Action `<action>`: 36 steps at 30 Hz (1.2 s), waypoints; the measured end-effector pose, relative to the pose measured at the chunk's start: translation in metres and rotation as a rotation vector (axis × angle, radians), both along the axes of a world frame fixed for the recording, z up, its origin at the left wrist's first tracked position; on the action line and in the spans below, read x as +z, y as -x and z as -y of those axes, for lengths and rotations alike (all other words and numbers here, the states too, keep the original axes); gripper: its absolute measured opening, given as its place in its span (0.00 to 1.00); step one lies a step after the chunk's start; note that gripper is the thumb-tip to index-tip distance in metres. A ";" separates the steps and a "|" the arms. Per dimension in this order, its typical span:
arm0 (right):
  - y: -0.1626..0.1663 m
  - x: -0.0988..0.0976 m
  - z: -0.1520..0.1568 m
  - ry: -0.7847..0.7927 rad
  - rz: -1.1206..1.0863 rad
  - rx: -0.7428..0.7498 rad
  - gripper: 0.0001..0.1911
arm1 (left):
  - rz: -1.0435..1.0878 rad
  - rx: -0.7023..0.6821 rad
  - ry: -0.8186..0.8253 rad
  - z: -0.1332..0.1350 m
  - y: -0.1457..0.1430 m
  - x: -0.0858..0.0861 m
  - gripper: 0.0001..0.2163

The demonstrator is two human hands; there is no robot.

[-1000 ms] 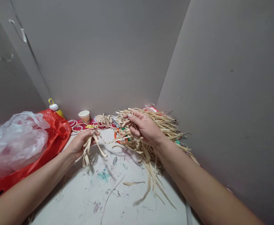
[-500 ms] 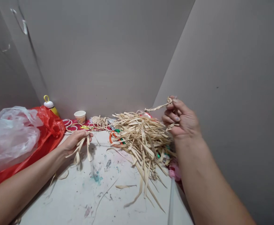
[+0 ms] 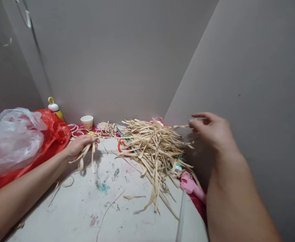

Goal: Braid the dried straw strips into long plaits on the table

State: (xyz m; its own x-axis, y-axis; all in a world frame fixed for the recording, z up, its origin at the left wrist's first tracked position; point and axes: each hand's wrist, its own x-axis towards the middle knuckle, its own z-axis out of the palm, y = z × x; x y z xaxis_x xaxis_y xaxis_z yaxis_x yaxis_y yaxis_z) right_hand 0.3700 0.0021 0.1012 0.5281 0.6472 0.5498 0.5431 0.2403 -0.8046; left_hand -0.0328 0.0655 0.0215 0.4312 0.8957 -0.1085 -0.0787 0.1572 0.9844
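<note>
My left hand [image 3: 83, 144], at the left above the table, is closed in a pinch on a pale straw cord. Loose straw strips [image 3: 93, 159] dangle below its fingers. From there the cord [image 3: 112, 137] runs right across a heap of dry straw strips [image 3: 152, 141], where it is hard to follow. My right hand [image 3: 211, 129] is held to the right of the heap, in front of the grey wall. Its thumb and fingertips meet the twisted end of a straw cord [image 3: 180, 126]; the index finger stretches over it. The far fingers are partly hidden.
Orange-handled scissors [image 3: 120, 146] lie partly beneath the heap. At the back stand a paper cup [image 3: 87, 121], a coil of cord [image 3: 108, 128] and a yellow-and-white bottle [image 3: 53, 107]. Red and clear plastic bags [image 3: 13, 144] fill the left. A pink tool [image 3: 189, 184] lies at the right edge.
My right hand has moved right and slightly down, turning so its back shows more. The cord hangs lower, across the heap. My left hand has hardly moved. The view has shifted slightly.
</note>
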 end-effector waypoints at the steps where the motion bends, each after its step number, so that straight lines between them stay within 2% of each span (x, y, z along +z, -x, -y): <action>1: 0.008 0.001 0.000 0.036 0.071 -0.024 0.10 | -0.031 -0.035 -0.013 0.004 -0.003 0.001 0.09; 4: 0.050 0.005 0.005 0.027 0.332 -0.029 0.14 | -0.081 -0.136 -0.032 0.015 -0.013 0.002 0.09; 5: 0.069 0.005 0.008 0.001 0.391 0.045 0.14 | -0.091 -0.170 -0.049 0.018 -0.015 0.002 0.08; 7: 0.107 -0.001 0.012 0.042 0.434 0.289 0.13 | -0.112 -0.235 -0.106 0.023 -0.018 0.003 0.08; 9: 0.139 -0.015 0.013 0.178 0.513 0.556 0.14 | -0.143 -0.289 -0.171 0.027 -0.019 0.005 0.09; 12: 0.164 -0.041 0.005 0.373 0.572 0.817 0.15 | -0.184 -0.345 -0.243 0.031 -0.019 0.008 0.09; 15: 0.168 -0.059 -0.007 0.464 0.563 0.987 0.10 | -0.221 -0.380 -0.244 0.033 -0.020 0.009 0.10; 17: 0.165 -0.064 -0.011 0.446 0.542 1.017 0.08 | -0.259 -0.380 -0.217 0.035 -0.022 0.008 0.11; 23: 0.160 -0.066 -0.010 0.332 0.625 0.910 0.05 | -0.277 -0.184 -0.227 0.041 -0.032 0.002 0.10; 26: 0.160 -0.066 -0.008 0.303 0.635 0.870 0.05 | -0.228 -0.139 -0.233 0.042 -0.034 0.000 0.09; 29: 0.159 -0.062 -0.004 0.372 0.436 0.923 0.10 | -0.089 -0.098 -0.131 0.042 -0.035 -0.004 0.09; 32: 0.157 -0.057 0.001 0.501 0.097 1.152 0.17 | -0.003 -0.099 -0.003 0.043 -0.036 -0.007 0.09; 34: 0.156 -0.055 0.003 0.541 -0.030 1.269 0.15 | -0.015 -0.123 -0.028 0.043 -0.036 -0.007 0.10; 36: 0.157 -0.055 0.004 0.554 -0.046 1.308 0.13 | -0.048 -0.141 -0.098 0.044 -0.035 -0.006 0.11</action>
